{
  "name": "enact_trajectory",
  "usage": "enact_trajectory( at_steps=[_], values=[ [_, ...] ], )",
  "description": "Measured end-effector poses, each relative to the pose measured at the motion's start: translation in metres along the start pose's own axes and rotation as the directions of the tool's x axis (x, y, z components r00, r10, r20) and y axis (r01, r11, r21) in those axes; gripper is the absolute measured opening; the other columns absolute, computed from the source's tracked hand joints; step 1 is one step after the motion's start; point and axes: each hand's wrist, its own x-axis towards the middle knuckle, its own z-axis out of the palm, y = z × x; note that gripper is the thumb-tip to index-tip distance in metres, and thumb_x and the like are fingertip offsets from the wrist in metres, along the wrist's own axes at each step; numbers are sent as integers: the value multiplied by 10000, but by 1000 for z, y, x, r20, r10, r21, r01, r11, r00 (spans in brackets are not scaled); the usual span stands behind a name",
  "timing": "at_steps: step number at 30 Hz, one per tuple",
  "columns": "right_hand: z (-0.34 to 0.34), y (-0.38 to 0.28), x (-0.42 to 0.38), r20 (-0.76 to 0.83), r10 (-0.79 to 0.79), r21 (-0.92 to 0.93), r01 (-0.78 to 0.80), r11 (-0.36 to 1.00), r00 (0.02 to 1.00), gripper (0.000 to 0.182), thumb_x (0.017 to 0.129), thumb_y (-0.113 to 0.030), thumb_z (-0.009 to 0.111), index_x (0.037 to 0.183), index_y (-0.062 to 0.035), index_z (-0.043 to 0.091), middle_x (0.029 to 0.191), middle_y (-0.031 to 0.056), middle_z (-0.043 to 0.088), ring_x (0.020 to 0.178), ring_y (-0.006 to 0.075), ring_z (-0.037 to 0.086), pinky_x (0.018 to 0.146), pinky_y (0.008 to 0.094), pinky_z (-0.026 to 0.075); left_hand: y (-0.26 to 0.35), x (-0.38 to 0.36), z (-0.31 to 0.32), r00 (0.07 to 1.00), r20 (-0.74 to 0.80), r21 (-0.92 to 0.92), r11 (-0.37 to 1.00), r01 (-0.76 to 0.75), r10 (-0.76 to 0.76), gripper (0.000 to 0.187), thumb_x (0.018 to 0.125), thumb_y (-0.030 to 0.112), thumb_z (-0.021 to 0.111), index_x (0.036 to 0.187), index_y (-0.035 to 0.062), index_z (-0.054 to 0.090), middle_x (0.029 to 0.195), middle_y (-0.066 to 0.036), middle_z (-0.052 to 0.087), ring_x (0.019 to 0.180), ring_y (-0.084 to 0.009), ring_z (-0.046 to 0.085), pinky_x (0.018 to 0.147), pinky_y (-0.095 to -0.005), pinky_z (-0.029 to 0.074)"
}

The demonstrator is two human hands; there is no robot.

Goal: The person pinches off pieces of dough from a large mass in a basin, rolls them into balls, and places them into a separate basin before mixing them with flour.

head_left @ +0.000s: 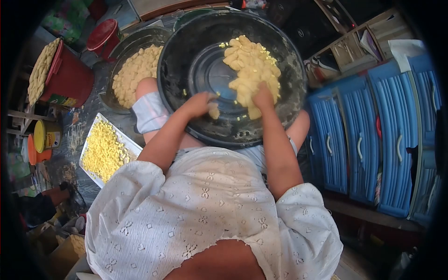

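A wide black basin [186,60] rests across my lap. In its right part lies a heap of pale dough pieces [249,63] with small yellow cubes scattered on and around it. My left hand [201,104] is over the basin's lower left, fingers curled and blurred, beside a small dough piece [214,113]; whether it grips that piece is unclear. The fingers of my right hand [263,97] touch the lower edge of the heap, and their tips are partly hidden. A few loose yellow cubes lie on the basin floor between my hands.
At the left, a white tray [133,148] holds yellow cubes. Behind it stands a dark tub [108,88] of dough pieces. Red buckets [74,74] and a yellow bucket [45,136] are farther left. Blue drawers [357,140] line the right. Part of another person's leg [56,196] shows lower left.
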Motion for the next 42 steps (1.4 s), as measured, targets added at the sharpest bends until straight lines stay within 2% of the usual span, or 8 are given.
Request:
enact_trajectory(
  at_steps=[4,7,13,18,20,28,37,42],
  values=[
    [-6,-24,-7,-78,-108,824,125,552,991,334,703,-127,606,1011,-46,506,934,175,591,851,342,577,694,413,457,26,2,0,978,-201,-283,953,-110,54,407,803,219,576,1150,16,512,974,-170,586,879,-292,580,771,-348,452],
    [-9,-59,-23,216,-345,864,-13,504,913,245,725,-116,576,961,-49,562,903,176,586,832,349,579,708,405,455,44,3,-2,982,-39,-873,484,57,-186,386,839,164,545,1179,-3,468,950,-133,572,854,-245,569,728,-316,472],
    [58,-33,-14,102,-227,74,220,973,968,143,776,-108,512,879,-65,600,934,155,577,829,350,577,720,408,459,4,7,-7,988,44,-987,147,67,-150,379,858,83,492,1205,-44,410,1056,-138,514,937,-211,547,827,-301,473],
    [38,-52,-8,49,-250,338,219,915,967,124,751,-63,576,874,-51,587,889,135,591,818,275,592,701,347,462,5,9,-4,972,-19,-973,227,36,-233,377,844,31,486,1202,-56,405,1101,-153,510,992,-233,539,866,-336,467],
    [17,-73,-21,45,-194,975,0,222,980,106,734,-22,622,834,-26,589,843,81,596,762,150,575,668,270,456,8,8,-6,960,-29,-972,230,37,-278,368,850,32,484,1199,-55,407,1113,-154,508,1000,-233,537,864,-339,470],
    [23,-95,-41,-502,-395,458,624,633,769,201,749,-185,636,888,-39,632,1027,121,556,935,295,515,807,376,418,14,6,-7,959,-132,-988,111,-107,-251,338,872,89,499,1184,-24,435,1108,-116,531,986,-187,545,836,-289,480],
    [35,-84,-38,-301,-566,520,630,577,768,207,740,-147,639,923,-51,621,1239,148,430,1055,282,471,877,385,383,21,1,-7,999,-12,-997,74,-16,45,582,850,254,559,1302,-3,298,1219,-147,444,1094,-204,472,924,-357,398],
    [9,-88,-57,-125,-312,810,279,516,942,245,767,-115,619,895,-67,416,851,84,596,766,182,581,690,303,459,31,3,10,986,-116,-799,601,-21,-120,639,764,247,646,1270,39,315,1100,-119,481,1031,-184,470,861,-292,401]
  ],
)
